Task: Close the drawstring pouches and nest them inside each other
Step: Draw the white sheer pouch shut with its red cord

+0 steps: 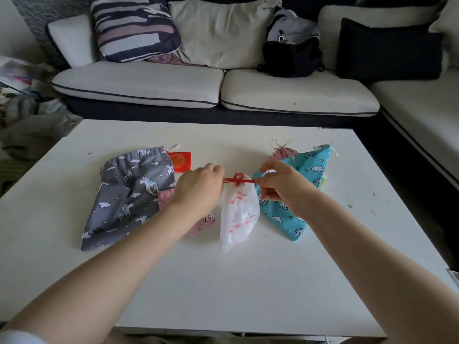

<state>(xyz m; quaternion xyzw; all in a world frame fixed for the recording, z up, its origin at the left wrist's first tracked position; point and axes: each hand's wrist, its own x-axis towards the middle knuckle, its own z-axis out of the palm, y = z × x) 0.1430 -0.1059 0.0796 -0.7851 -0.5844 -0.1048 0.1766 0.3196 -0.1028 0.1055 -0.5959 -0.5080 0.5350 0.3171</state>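
Fingers of both hands were curled and pinched on the red drawstring of a white pouch printed with pink flamingos. The left hand gripped the cord's left end and the right hand its right end, with the cord stretched level between them and the pouch mouth gathered tight at the middle. The white pouch hung from the cord, its lower end resting on the white table. Left of it lay a large grey unicorn-print pouch, flat on the table with its mouth toward the far side, and a red envelope sat just beyond its top corner. A pink pouch lay partly hidden under the left forearm. To the right lay a blue unicorn-print pouch, behind the right hand, with a second small pink pouch near its far edge. A sofa with cushions stood beyond the table.
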